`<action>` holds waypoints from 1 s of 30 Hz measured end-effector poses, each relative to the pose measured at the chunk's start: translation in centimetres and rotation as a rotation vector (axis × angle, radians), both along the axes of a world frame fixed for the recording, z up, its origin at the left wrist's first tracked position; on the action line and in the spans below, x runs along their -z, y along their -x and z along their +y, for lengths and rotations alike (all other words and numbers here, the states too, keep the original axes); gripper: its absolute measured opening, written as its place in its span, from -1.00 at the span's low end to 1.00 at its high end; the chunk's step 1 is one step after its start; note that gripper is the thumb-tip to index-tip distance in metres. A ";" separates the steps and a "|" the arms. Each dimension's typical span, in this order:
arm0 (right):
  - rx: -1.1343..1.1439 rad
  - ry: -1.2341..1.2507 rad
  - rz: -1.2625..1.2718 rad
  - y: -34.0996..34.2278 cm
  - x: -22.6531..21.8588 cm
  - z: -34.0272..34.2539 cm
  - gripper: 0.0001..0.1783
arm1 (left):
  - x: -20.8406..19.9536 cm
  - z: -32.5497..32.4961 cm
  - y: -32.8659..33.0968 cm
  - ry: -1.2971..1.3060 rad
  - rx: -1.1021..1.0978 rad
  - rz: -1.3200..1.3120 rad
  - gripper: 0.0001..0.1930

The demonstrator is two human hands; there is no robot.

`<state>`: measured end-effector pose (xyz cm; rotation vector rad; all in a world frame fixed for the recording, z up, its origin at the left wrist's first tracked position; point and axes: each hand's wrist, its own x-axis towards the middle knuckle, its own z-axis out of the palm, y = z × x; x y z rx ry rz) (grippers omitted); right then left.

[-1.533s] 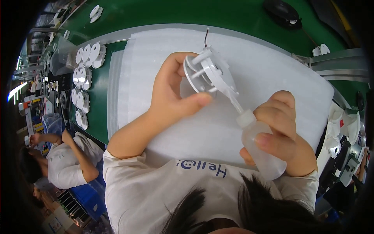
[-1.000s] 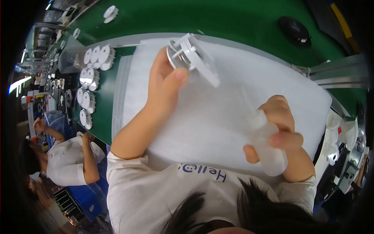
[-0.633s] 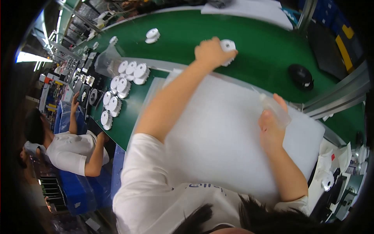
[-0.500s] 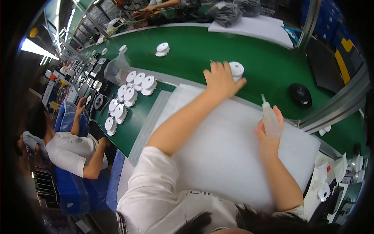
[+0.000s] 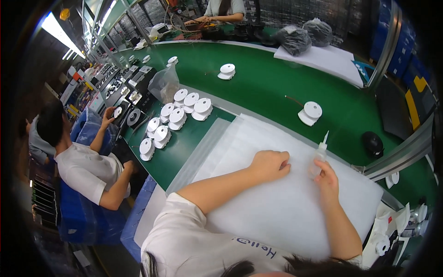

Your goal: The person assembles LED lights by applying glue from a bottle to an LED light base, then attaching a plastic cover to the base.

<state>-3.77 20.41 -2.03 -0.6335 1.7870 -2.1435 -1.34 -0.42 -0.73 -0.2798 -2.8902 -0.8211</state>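
My right hand (image 5: 326, 179) is closed around a translucent squeeze bottle (image 5: 317, 162) with a thin pointed nozzle, tilted upward over the white foam sheet (image 5: 267, 203). My left hand (image 5: 270, 165) hovers over or rests on the sheet, its fingers curled in and nothing visible in them. Beyond the sheet's far edge, a round white plastic housing (image 5: 313, 110) with a short dark wire sits on the green conveyor belt (image 5: 267, 87), apart from both hands.
Several similar white housings (image 5: 177, 118) cluster left of the sheet, beside a clear plastic bag (image 5: 164, 84). Another housing (image 5: 226, 71) is farther along the belt. A black mouse-shaped object (image 5: 372, 143) lies near the metal post at right. A co-worker (image 5: 92, 171) sits at left.
My left hand has drawn back from the housing on the belt to the foam sheet, its fingers now curled. The bottle stays in my right hand. The view has shifted.
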 end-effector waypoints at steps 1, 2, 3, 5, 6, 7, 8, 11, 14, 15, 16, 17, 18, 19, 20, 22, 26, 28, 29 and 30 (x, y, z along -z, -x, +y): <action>-0.023 0.028 -0.020 -0.1 0.0 -0.1 -0.54 | 0.4 -0.2 -0.2 -0.018 0.018 0.019 -0.84; -0.025 0.023 -0.006 -0.1 -0.2 -0.2 -0.54 | 0.5 -0.3 -0.3 -0.034 0.034 0.038 -0.84; -0.013 0.032 -0.042 -0.3 -0.4 -0.3 -0.57 | 0.6 -0.3 -0.4 -0.041 0.036 0.047 -0.84; 0.000 0.036 -0.072 -0.6 -0.6 -0.3 -0.60 | 0.6 -0.3 -0.6 -0.021 0.073 0.111 -0.84; 0.008 0.046 -0.081 -0.6 -0.5 -0.3 -0.63 | 0.6 -0.3 -0.6 -0.028 0.066 0.117 -0.84; 0.017 0.055 -0.092 -0.6 -0.5 -0.2 -0.66 | 0.7 -0.3 -0.6 -0.031 0.071 0.128 -0.83; 0.011 0.047 -0.087 -0.5 -0.6 -0.2 -0.66 | 0.8 -0.2 -0.6 -0.033 0.075 0.138 -0.83; 0.017 0.078 -0.073 -0.6 -0.6 -0.4 -0.67 | 0.8 -0.3 -0.6 -0.031 0.075 0.146 -0.83; 0.047 0.067 -0.040 -0.5 -0.2 -0.5 -0.67 | 0.9 -0.4 -0.5 -0.009 0.079 0.140 -0.84; 0.053 0.066 -0.054 -0.6 -0.3 -0.6 -0.68 | 0.9 -0.4 -0.5 -0.011 0.079 0.143 -0.84; 0.060 0.064 -0.068 -0.8 -0.3 -0.6 -0.68 | 0.8 -0.4 -0.6 -0.006 0.080 0.122 -0.84; 0.061 0.062 -0.065 -0.9 -0.3 -0.5 -0.68 | 0.7 -0.4 -0.7 -0.002 0.081 0.100 -0.84; 0.060 0.064 -0.061 -0.8 -0.2 -0.4 -0.69 | 0.8 -0.4 -0.6 -0.002 0.087 0.107 -0.84; 0.060 0.065 -0.058 -0.7 -0.2 -0.3 -0.70 | 0.9 -0.3 -0.5 -0.010 0.096 0.093 -0.84; 0.068 0.065 -0.052 -0.5 -0.3 -0.3 -0.70 | 1.0 -0.3 -0.4 -0.018 0.107 0.078 -0.85; 0.016 0.069 -0.051 -0.7 -0.2 -0.1 -0.72 | 1.0 -0.4 -0.6 -0.024 0.104 0.078 -0.85; 0.008 0.053 -0.009 -0.7 -0.4 -0.4 -0.72 | 0.7 -0.5 -0.8 -0.039 0.090 0.104 -0.85; 0.008 0.042 0.016 -0.6 -0.2 -0.3 -0.71 | 0.6 -0.5 -0.7 -0.045 0.095 0.100 -0.86; 0.011 0.037 0.001 -0.5 -0.2 -0.3 -0.71 | 0.7 -0.5 -0.7 -0.045 0.094 0.112 -0.86; 0.016 0.043 -0.002 -0.4 -0.3 -0.4 -0.71 | 0.5 -0.5 -0.6 -0.050 0.094 0.097 -0.86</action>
